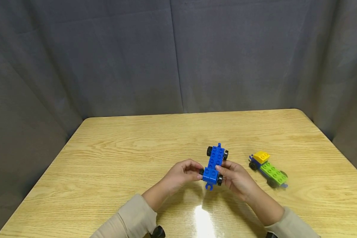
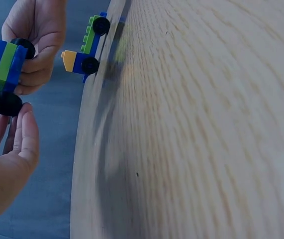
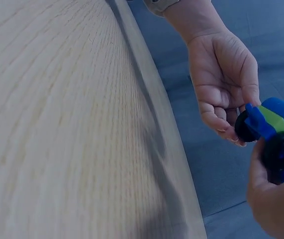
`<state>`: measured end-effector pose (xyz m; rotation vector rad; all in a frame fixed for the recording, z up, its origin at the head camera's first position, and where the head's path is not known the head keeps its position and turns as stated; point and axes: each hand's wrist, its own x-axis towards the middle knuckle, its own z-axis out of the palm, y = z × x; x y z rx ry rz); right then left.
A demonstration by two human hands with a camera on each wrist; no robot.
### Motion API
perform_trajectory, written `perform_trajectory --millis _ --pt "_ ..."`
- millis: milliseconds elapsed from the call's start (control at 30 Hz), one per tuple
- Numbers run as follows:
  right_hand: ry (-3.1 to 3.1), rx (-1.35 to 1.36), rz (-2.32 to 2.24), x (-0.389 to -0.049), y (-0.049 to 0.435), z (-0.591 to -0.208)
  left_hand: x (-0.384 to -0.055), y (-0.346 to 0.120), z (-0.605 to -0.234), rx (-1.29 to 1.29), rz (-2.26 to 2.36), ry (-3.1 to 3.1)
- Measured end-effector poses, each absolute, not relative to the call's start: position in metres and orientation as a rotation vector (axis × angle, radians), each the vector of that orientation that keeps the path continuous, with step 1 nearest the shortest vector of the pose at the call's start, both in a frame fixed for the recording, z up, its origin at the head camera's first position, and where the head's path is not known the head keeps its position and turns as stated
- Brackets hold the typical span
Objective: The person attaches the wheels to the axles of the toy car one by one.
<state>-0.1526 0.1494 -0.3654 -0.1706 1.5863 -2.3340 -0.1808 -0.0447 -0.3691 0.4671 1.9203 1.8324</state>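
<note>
A blue toy brick car (image 1: 216, 157) with black wheels is held up above the table. At its near end is a blue block (image 1: 210, 174), and in the left wrist view a lime-green layer (image 2: 5, 62) shows beneath the blue. My right hand (image 1: 239, 180) grips the car from the right, thumb on its top and fingers partly hidden by it. On the other side, my left hand (image 1: 180, 176) pinches the near left wheel (image 3: 246, 127) between thumb and fingertips.
To the right of my right hand, a second toy car (image 1: 273, 172) stands on the wooden table (image 1: 113, 158). It has a blue base, lime-green bricks and a yellow sloped brick (image 1: 261, 155). A grey curtain (image 1: 131, 66) hangs behind the table.
</note>
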Motion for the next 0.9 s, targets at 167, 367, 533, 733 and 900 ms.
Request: perform_trajectory --millis 167,367,533,733,900 --pt "1.540 -0.221 -2.298 -0.1527 0.1503 -0.3665 -0.1801 -0.0462 -0.3687 0.529 1.806 1.983" --pt "1.510 -0.277 -2.338 -0.1522 0.1496 -0.3665 -0.1790 -0.0449 -0.3663 0.579 1.788 2.077" --pt "1.453 -0.328 -2.435 -0.1518 0.1463 -0.3657 -0.1795 -0.0419 -0.3649 0.575 1.835 2.120" --pt "1.385 -0.343 -2.494 -0.1503 0.1440 -0.3686 -0.1790 -0.0411 -0.3651 0.584 1.892 2.093" --pt "1.376 -0.350 -2.518 -0.1494 0.1435 -0.3708 -0.1804 -0.0408 -0.3673 0.566 1.918 2.042"
